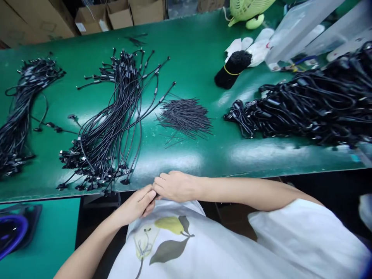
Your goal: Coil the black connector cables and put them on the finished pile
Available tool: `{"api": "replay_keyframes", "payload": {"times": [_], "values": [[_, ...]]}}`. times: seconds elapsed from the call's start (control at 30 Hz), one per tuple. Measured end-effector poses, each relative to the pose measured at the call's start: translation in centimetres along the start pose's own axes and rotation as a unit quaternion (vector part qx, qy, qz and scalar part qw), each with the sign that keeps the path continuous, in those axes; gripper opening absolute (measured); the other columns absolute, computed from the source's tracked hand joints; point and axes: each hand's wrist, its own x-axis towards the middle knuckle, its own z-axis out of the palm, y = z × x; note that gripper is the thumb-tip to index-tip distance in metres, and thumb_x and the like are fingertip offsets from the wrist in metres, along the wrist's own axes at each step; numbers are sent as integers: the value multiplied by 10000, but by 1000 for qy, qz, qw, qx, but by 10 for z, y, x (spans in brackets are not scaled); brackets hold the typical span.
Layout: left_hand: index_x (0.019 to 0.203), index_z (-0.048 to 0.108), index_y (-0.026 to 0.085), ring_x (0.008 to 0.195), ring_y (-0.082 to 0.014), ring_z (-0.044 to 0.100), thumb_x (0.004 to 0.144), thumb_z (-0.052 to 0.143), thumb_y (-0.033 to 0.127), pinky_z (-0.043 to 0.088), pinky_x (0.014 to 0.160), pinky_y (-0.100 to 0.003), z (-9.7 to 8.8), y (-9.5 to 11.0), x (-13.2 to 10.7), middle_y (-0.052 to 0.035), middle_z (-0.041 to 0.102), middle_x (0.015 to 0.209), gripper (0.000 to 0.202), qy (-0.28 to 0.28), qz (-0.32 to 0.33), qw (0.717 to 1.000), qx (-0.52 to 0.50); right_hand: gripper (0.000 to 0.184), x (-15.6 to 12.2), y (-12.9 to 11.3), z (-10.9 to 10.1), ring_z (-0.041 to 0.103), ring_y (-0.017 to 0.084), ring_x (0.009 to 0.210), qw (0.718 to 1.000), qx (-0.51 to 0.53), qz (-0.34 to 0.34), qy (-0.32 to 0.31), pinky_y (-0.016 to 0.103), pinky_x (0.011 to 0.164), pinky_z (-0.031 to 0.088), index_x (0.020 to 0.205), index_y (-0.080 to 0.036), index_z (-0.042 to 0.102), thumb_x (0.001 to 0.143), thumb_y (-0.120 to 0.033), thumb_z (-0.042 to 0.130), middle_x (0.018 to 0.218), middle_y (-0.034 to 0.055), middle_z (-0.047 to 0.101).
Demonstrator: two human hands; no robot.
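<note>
Close to my body, at the front edge of the green table (186, 162), my two hands meet. My left hand (141, 203) is closed, its thumb pressed against the fingers. Touching it, my right hand (173, 186) is also closed, with its fingers curled over. A bit of something dark may show between them, but the fingers hide it. Just left of the hands lies a loose bundle of black cables (113, 112) with connectors at both ends. Beyond my hands is a pile of thin black ties (186, 116).
At the right lies a large heap of coiled black cables (305, 100). Another cable bundle (23, 104) is at far left. A banded black bundle (232, 69) stands near a pale green fan (247, 9). Cardboard boxes (119, 15) line the far side.
</note>
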Motion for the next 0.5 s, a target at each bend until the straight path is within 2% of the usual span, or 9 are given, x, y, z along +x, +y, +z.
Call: {"api": "replay_keyframes", "payload": {"times": [0.1,0.2,0.27,0.37,0.43,0.5], "values": [[887,417,201,421,-64,330,961,348,574,253,387,-185,2,-4,4,78,417,577,386,-5,-16,998,-67,376,-3,0,0,529,188,759,1000,8,-4,2,302,532,319,983,-130,535,1016,-439,323,890,78,568],[887,414,206,398,-68,308,952,354,573,223,367,-189,3,-7,10,78,425,565,378,-24,-32,988,-147,284,-4,-2,1,549,181,716,1000,7,7,-5,302,548,327,942,-142,531,1015,-350,353,836,62,585],[852,409,210,437,-86,375,950,354,555,311,419,-206,3,-8,13,52,479,593,363,-25,-23,991,-131,235,-6,-5,4,542,168,641,1000,-11,1,-6,297,513,298,908,-152,526,1006,-253,339,773,43,583],[797,462,196,667,-145,527,967,344,481,432,660,-275,4,-4,12,-19,572,744,352,11,26,998,64,252,-8,-7,8,505,159,539,997,-72,-19,11,299,454,215,839,-161,513,979,-150,304,674,22,548],[813,508,191,777,-181,541,965,366,431,415,754,-310,6,-1,9,-39,587,817,317,50,46,974,218,252,-9,-6,8,484,157,508,993,-112,-21,32,303,445,187,805,-164,501,964,-128,309,641,17,527],[823,507,196,775,-199,535,958,373,401,395,750,-328,8,1,8,-42,582,817,280,96,51,944,311,238,-9,-1,6,470,152,504,988,-140,-21,54,304,451,178,795,-167,490,959,-125,323,641,16,522]]}}
